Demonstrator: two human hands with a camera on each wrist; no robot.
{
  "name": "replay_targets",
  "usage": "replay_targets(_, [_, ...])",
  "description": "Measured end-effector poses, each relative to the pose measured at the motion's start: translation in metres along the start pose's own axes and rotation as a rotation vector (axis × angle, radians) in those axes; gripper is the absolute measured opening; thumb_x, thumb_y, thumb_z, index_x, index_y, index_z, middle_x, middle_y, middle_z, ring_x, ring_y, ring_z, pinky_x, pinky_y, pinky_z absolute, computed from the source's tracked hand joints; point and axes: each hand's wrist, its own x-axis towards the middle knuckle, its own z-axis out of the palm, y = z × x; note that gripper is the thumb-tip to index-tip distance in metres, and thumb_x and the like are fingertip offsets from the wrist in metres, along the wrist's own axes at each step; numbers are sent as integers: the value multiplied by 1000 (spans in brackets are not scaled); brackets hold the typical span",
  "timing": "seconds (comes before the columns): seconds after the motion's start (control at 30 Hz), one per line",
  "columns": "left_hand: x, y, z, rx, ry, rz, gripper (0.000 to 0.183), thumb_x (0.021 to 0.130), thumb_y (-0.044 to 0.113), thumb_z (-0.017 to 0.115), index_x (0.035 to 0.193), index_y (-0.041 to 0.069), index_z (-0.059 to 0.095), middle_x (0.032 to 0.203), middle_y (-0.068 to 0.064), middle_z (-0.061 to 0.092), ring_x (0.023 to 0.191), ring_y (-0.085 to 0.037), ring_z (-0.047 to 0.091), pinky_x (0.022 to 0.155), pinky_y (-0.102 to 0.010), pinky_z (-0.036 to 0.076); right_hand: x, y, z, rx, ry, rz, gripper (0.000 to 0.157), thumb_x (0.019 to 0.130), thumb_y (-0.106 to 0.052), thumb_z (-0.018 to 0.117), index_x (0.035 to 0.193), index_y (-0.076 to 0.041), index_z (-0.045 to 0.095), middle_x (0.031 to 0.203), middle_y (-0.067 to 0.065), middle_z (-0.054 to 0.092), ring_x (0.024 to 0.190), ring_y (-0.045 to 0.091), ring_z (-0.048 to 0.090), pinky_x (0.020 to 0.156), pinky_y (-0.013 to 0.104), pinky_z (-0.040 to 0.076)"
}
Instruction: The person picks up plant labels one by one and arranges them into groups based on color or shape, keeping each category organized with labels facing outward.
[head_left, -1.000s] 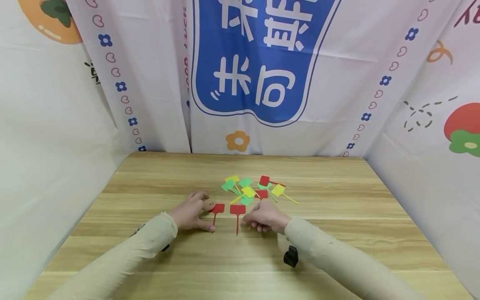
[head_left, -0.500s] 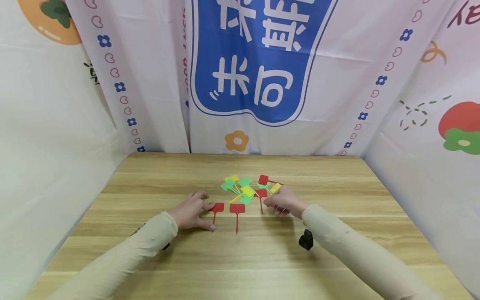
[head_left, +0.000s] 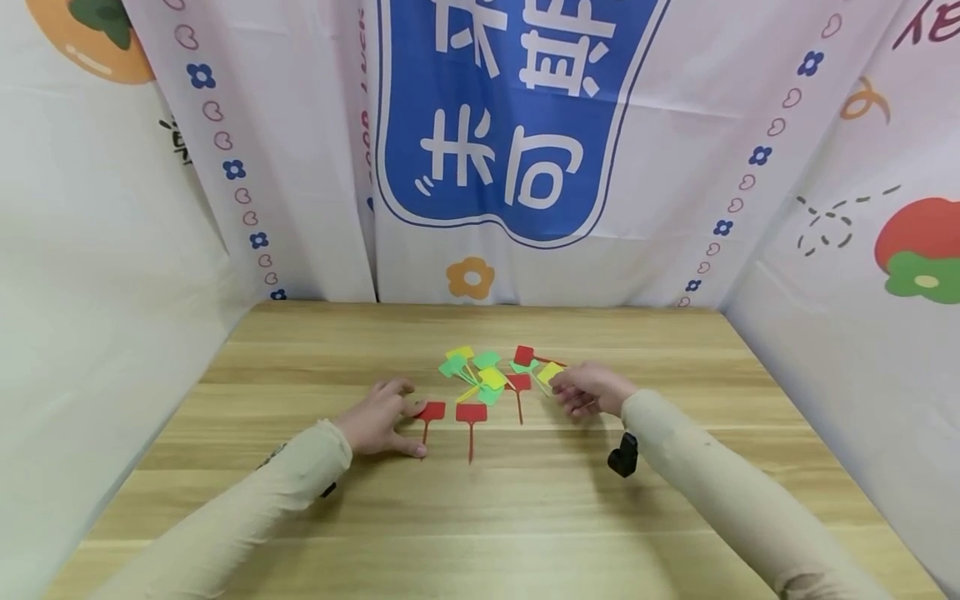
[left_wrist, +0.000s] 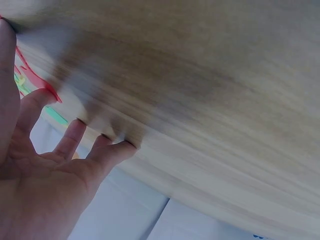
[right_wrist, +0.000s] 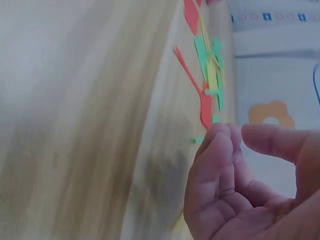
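In the head view my left hand rests spread on the table, a fingertip on the head of a red T-shaped plant label and the thumb beside its stem tip. A second red plant label lies parallel to its right. My right hand hovers at a yellow plant label, overlapping its stem. In the right wrist view its fingers curl loosely, with a gap to the thumb and nothing between. A third red plant label lies left of that hand, and another red one lies farther back.
A loose heap of green plant labels and yellow ones lies behind the two front red labels. The wood-grain table is enclosed by printed white cloth at the back and both sides.
My right hand has left the second red label and moved right and back to the yellow one, uncovering the third red label's stem. The left hand has kept its place.
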Motion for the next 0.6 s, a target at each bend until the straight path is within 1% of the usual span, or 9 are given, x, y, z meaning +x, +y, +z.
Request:
replay_targets(0.13, [-1,0,-2,-6,-6,-4,81,74,54,81,132,1,60,145,-26,37,129,-53,30,100,-62,35,2,0,-8,81,-7,33,33,94,-20,64,110,9,65,74,5,65,59,14,59,58,28,51])
replay_targets(0.27, [-2,-1,-2,-3,-15,-5,82,74,55,80,132,2,60,145,-25,38,129,-52,31,100,-61,35,2,0,-2,104,-37,67,30,94,-19,65,107,8,67,74,5,65,58,13,58,56,27,50])
replay_targets(0.47, [-2,-2,-2,14,-11,-1,82,74,56,80,132,2,61,144,-24,39,128,-52,32,100,-61,34,0,0,20,-13,-103,61,26,93,-22,68,93,4,71,68,4,65,52,11,56,51,23,48])
replay_targets(0.53, [-2,-1,-3,13,-10,-1,81,74,55,80,132,2,60,144,-24,39,128,-52,32,100,-61,34,0,0,26,-68,-96,43,25,91,-22,71,87,3,72,66,3,64,50,10,55,48,22,46])
replay_targets(0.6, [-1,0,-3,13,-7,3,81,75,55,80,132,2,60,144,-25,38,128,-52,32,100,-61,35,-1,-1,32,-117,-72,22,24,88,-22,74,82,1,73,63,3,63,47,10,53,45,22,44])
